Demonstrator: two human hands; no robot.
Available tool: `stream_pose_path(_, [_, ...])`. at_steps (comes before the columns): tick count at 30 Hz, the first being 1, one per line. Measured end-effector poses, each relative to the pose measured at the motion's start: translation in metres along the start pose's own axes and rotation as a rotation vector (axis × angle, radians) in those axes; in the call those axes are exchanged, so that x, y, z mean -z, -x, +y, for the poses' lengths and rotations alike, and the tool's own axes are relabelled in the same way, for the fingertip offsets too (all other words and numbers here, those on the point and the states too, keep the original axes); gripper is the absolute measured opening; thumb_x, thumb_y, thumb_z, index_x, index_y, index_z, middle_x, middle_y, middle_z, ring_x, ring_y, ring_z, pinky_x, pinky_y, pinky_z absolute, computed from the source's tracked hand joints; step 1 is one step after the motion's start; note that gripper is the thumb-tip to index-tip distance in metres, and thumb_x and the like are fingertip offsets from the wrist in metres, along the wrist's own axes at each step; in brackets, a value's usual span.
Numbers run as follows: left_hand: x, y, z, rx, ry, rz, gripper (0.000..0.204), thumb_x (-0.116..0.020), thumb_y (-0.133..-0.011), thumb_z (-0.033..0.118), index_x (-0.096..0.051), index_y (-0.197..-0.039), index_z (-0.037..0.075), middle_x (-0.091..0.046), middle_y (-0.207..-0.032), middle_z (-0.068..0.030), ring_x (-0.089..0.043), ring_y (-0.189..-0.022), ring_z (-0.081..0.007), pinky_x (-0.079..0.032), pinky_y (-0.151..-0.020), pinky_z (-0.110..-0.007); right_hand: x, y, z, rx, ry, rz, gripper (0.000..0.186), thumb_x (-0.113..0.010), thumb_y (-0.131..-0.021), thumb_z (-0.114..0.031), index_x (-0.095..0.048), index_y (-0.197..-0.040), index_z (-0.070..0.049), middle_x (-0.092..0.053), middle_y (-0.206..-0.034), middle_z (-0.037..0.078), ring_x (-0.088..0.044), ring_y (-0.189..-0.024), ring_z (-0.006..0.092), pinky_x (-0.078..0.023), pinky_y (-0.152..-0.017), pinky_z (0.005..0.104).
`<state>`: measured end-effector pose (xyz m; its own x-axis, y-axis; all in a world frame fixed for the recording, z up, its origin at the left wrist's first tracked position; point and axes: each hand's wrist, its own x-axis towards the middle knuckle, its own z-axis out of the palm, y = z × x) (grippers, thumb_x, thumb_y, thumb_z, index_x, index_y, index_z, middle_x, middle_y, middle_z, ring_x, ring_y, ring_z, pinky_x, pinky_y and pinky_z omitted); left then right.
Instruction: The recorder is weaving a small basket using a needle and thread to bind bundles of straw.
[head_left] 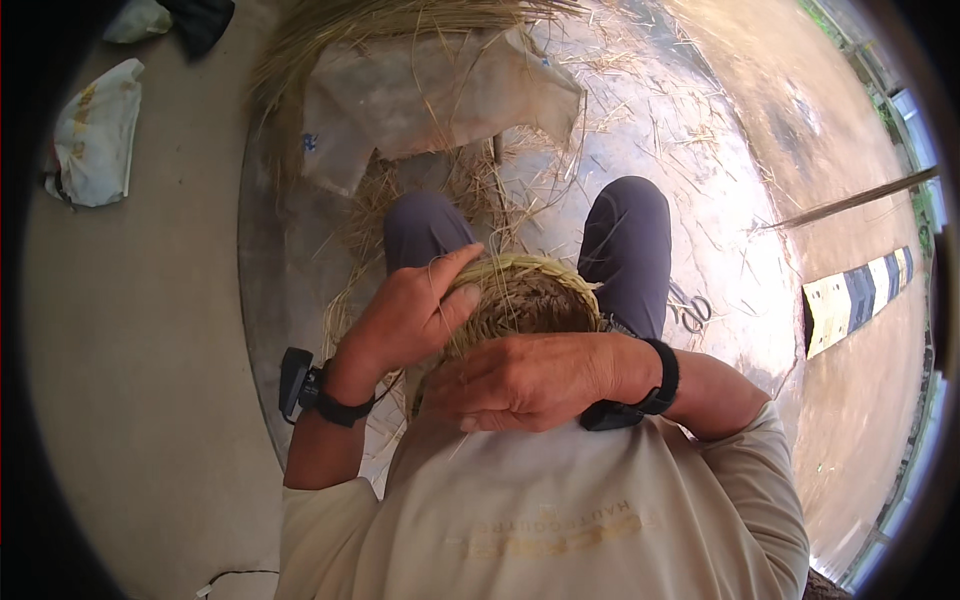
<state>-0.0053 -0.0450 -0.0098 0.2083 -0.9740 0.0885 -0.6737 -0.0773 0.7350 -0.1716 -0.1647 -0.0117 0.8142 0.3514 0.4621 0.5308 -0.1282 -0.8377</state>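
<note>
A round woven straw basket (530, 300) rests in my lap, between my knees, its hollow facing up and away from me. Across its near side lies my right hand (530, 380), fingers curled round the wall; the fingertips' undersides are hidden. At the left of the rim is my left hand (410, 305), index finger stretched out and thumb apart from it. Thin loose straws (505, 275) stick up from the weave beside that hand. Whether its lower fingers touch a strand I cannot tell.
Beyond my knees a translucent plastic sack (440, 100) lies under a straw bundle (400, 30). Scissors (692, 312) lie right of my right knee on the straw-littered sheet (720, 240). Farther right are a pole (850, 200) and a striped block (860, 300); a white bag (100, 135) sits far left.
</note>
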Motion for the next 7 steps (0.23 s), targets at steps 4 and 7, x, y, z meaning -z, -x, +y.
stream_pose_path(4, [0.001, -0.008, 0.001, 0.294, -0.052, -0.173, 0.045, -0.069, -0.095, 0.023, -0.063, -0.136, 0.006, -0.072, -0.111, -0.0283, -0.072, -0.100, -0.0438, -0.058, -0.081, -0.041, 0.013, 0.017, -0.003, -0.016, 0.116, -0.058, 0.022, -0.069, -0.099, -0.012, -0.070, -0.113, 0.004, -0.067, -0.129, 0.023, -0.064, -0.122, 0.0392, -0.054, -0.103, 0.0451])
stream_pose_path(7, [-0.001, -0.009, -0.003, 0.371, -0.054, -0.161, 0.050, -0.072, -0.093, 0.030, -0.063, -0.138, 0.008, -0.072, -0.114, -0.0289, -0.074, -0.105, -0.0402, -0.057, -0.089, -0.040, 0.031, 0.035, -0.008, -0.012, 0.228, 0.063, 0.019, -0.067, -0.100, -0.011, -0.070, -0.114, 0.002, -0.062, -0.139, 0.022, -0.061, -0.130, 0.0371, -0.051, -0.109, 0.0469])
